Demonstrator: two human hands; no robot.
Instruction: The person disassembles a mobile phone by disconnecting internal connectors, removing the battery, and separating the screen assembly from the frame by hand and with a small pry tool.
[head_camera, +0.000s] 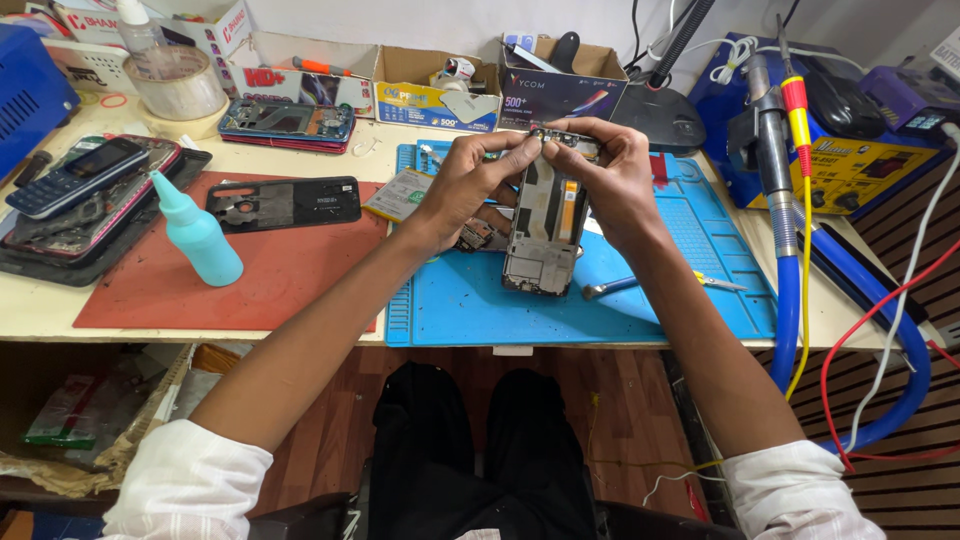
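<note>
An opened phone frame (545, 235) with bare metal inside stands tilted over the blue work mat (640, 310). My left hand (470, 180) grips its upper left edge, fingertips pinched at the top. My right hand (610, 175) holds the upper right corner, fingers curled over the top end. Under my left hand lies a small circuit part (478, 236) on the mat. Tweezers (660, 284) rest on the mat just right of the frame.
A teal squeeze bottle (198, 232) and a black phone back cover (283, 203) sit on the red mat (250, 285). Old phones (85, 185) lie at the left. Cardboard boxes (435, 88) line the back. A soldering station (850, 150) with cables stands at the right.
</note>
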